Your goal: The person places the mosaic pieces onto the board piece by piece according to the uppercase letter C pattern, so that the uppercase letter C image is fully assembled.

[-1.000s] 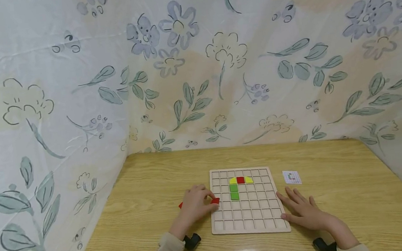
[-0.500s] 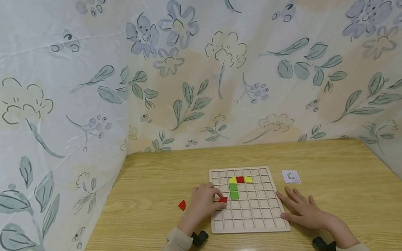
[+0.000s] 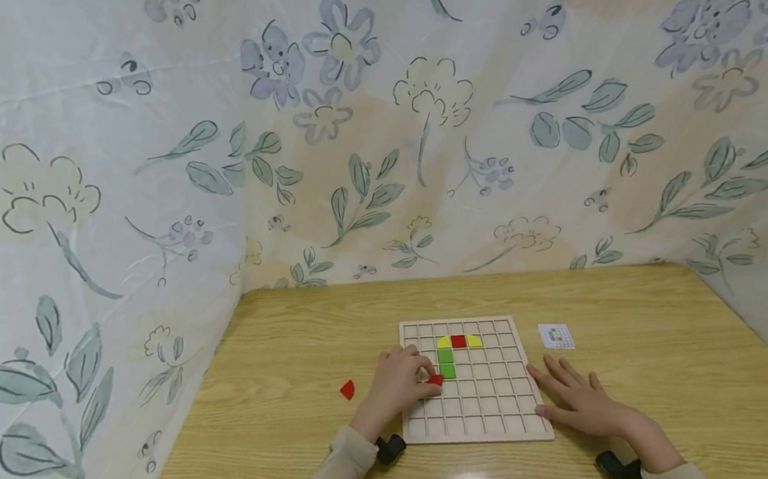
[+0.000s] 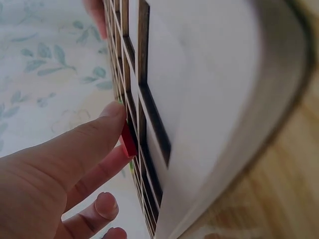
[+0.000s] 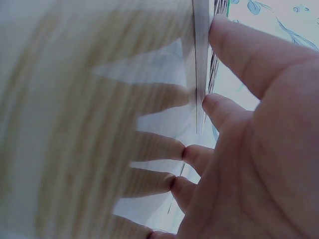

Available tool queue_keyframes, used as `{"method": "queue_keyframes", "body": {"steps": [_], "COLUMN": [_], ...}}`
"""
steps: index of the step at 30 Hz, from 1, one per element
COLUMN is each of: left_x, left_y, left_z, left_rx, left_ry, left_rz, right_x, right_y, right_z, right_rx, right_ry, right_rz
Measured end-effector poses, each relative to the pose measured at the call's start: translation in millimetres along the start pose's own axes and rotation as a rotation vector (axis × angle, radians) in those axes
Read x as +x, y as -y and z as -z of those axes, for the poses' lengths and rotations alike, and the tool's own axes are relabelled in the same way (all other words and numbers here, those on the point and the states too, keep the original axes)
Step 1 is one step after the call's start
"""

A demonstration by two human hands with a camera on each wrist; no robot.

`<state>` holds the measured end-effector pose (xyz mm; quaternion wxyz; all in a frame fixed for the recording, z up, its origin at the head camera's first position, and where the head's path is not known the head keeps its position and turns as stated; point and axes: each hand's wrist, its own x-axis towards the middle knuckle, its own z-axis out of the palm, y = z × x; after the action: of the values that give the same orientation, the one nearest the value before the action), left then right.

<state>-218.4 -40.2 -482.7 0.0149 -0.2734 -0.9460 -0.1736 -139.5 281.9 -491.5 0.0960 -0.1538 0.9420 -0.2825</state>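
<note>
A light wooden grid board (image 3: 479, 423) lies on the table. My left hand (image 3: 395, 384) is over its left side and pinches a red tile (image 3: 436, 380) between thumb and finger. In the left wrist view the red tile (image 4: 128, 141) is tilted at the grid, close to the dividers. Two green squares (image 3: 446, 363) stand in one column of the board, with a yellow quarter-round piece (image 3: 443, 342), a red square (image 3: 458, 342) and another yellow piece (image 3: 474, 341) in the row above. My right hand (image 3: 580, 403) rests at the board's right edge with fingers spread, thumb touching the rim.
A loose red quarter-round piece (image 3: 347, 390) lies on the table left of the board. To the board's upper right is a small printed card (image 3: 555, 336) with a grid pattern. A flowered cloth (image 3: 356, 116) hangs behind the wooden table (image 3: 282, 346).
My left hand has moved right across the board with the red tile, from its left edge to beside the lower green square. The loose red piece has come into full view. My right hand stays put.
</note>
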Motion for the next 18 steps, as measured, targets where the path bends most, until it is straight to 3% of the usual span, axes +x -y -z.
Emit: {"method": "queue_keyframes", "body": {"steps": [11, 18], "left_x": [3.0, 2.0], "left_y": [1.1, 9.9], "left_z": [-1.8, 5.3], "left_rx": [0.006, -0.076], "left_ry": [0.016, 0.039], "left_rz": [0.001, -0.022], "right_x": [0.6, 0.9], "right_y": [-2, -2], "right_z": [-3, 0], "right_rx": [0.037, 0.033], "right_ry": [-0.007, 0.019], "right_rz": [0.015, 0.002]}}
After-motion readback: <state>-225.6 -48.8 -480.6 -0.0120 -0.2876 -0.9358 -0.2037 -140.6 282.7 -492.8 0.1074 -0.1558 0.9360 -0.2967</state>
